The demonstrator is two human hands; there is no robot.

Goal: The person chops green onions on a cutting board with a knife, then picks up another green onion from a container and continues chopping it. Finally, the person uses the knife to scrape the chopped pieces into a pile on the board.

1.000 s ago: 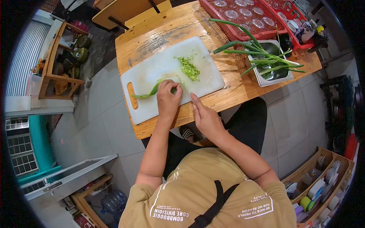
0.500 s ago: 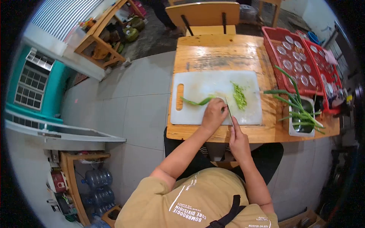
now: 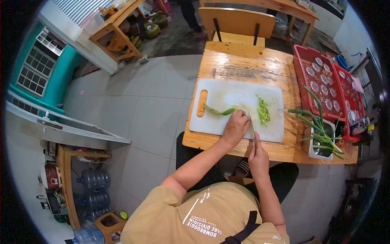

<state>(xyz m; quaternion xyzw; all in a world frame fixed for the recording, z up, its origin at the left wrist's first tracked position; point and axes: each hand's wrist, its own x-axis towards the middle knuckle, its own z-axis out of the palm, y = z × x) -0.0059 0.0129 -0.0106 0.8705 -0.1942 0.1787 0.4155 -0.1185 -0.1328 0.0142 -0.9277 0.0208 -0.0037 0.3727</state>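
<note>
A white cutting board lies on the wooden table. My left hand is closed on a green onion, whose green end sticks out to the left across the board. In my right hand is a knife, its narrow blade pointing away from me, right beside my left fingertips. To the right of the blade lies a heap of chopped green onion. The cut end of the held onion is hidden by my fingers.
Whole green onions lie over a metal container at the table's right. Behind it stand red plastic baskets with several clear-lidded cups. A wooden chair faces the far edge. Water jugs stand at lower left.
The whole view has shifted and turned slightly, so the table sits a little differently. My hands keep nearly the same hold on onion and knife; the chopped heap looks much the same.
</note>
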